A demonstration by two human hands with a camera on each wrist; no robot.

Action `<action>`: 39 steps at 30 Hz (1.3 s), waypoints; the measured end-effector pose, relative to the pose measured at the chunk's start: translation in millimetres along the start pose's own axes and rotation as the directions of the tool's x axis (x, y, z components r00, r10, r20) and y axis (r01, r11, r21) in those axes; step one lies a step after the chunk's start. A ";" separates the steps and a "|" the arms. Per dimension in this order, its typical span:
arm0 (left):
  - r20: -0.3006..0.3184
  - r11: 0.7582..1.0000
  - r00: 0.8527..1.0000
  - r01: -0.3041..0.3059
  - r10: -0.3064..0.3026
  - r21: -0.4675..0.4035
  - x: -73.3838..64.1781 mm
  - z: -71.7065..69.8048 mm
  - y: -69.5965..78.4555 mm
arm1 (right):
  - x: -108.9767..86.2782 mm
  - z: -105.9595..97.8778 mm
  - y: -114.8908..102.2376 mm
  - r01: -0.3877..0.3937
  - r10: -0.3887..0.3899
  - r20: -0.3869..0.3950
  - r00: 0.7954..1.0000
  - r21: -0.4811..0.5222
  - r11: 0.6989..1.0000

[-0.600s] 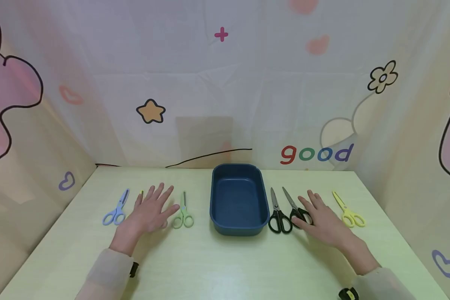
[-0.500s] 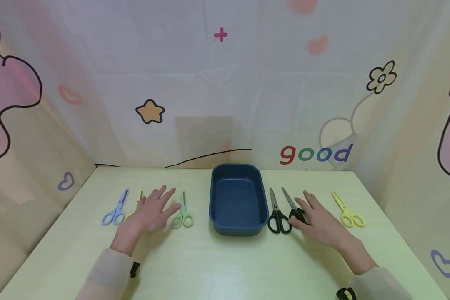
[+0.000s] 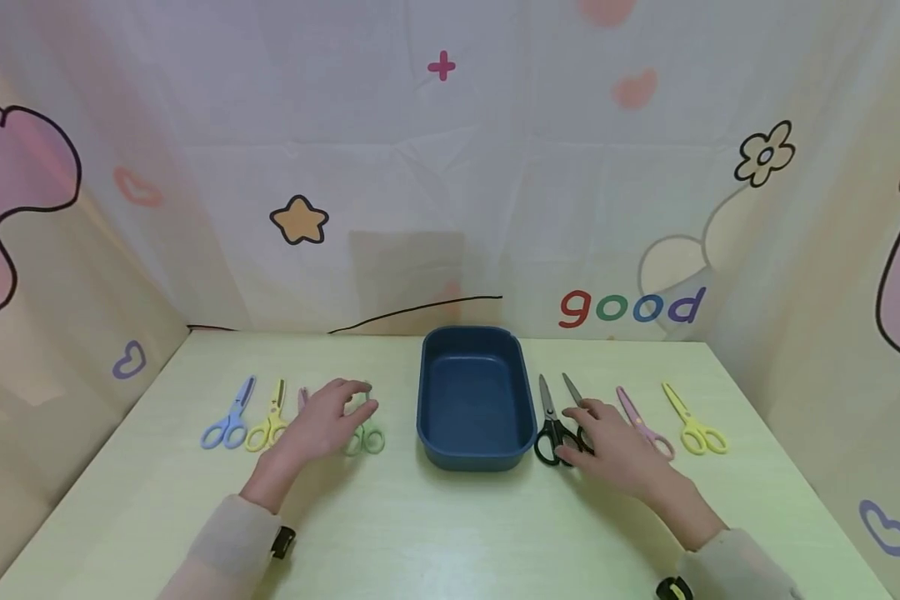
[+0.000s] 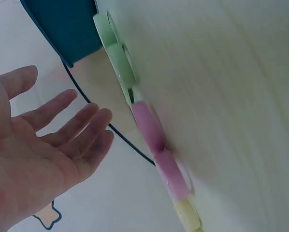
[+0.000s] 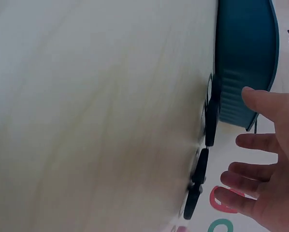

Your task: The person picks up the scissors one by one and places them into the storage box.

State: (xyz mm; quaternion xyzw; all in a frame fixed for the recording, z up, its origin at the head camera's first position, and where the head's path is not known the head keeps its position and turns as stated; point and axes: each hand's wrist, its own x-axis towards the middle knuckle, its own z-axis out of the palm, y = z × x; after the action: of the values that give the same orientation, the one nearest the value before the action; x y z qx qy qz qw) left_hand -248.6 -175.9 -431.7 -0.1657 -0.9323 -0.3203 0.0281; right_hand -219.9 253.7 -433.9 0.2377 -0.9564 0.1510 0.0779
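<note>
My left hand [image 3: 322, 429] hovers with loosely bent fingers over a pair of pink scissors [image 4: 149, 126] and beside green scissors [image 4: 121, 65]. In the left wrist view a gap shows between those fingers and the scissors' handles. My right hand [image 3: 611, 446] hangs above black-handled scissors [image 5: 200, 166], partly hiding them in the head view. Its thumb and forefinger come near a second black-handled pair [image 3: 550, 417]. Neither hand holds anything.
Between the hands stands a dark blue bin [image 3: 476, 463]. Blue scissors [image 3: 237, 414] and yellow scissors [image 3: 276, 410] lie at the left. To the right are pink scissors [image 3: 632, 411] and another yellow pair [image 3: 686, 414]. A printed curtain [image 3: 390, 183] closes off the table's back.
My left hand has moved right toward the green scissors, uncovering the yellow pair. The right hand has shifted left over the black scissors, bringing the right-hand pink pair into view. Fingers bend more.
</note>
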 end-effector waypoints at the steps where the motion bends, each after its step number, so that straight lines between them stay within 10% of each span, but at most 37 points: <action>1: -0.008 1.000 1.000 -0.001 0.001 -0.021 0.7 1.5 0.4 | 1.0 0.8 -1.7 0.001 -0.001 0.008 1.000 0.002 1.000; 19: -0.006 0.967 0.999 0.045 -0.048 -0.252 11.9 17.4 23.3 | 11.0 10.6 -17.2 -0.109 0.110 0.195 0.975 -0.014 0.994; 39: 0.059 0.914 0.991 0.137 -0.124 -0.382 19.9 26.3 32.5 | 18.5 15.4 -28.9 -0.068 0.088 0.237 0.968 -0.090 0.994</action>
State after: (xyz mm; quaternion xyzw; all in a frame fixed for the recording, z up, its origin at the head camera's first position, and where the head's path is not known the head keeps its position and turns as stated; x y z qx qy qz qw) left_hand -255.4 -130.1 -430.2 -0.1108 -0.8604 -0.4956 -0.0422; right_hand -223.5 216.4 -437.0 0.2129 -0.9727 0.0851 -0.0350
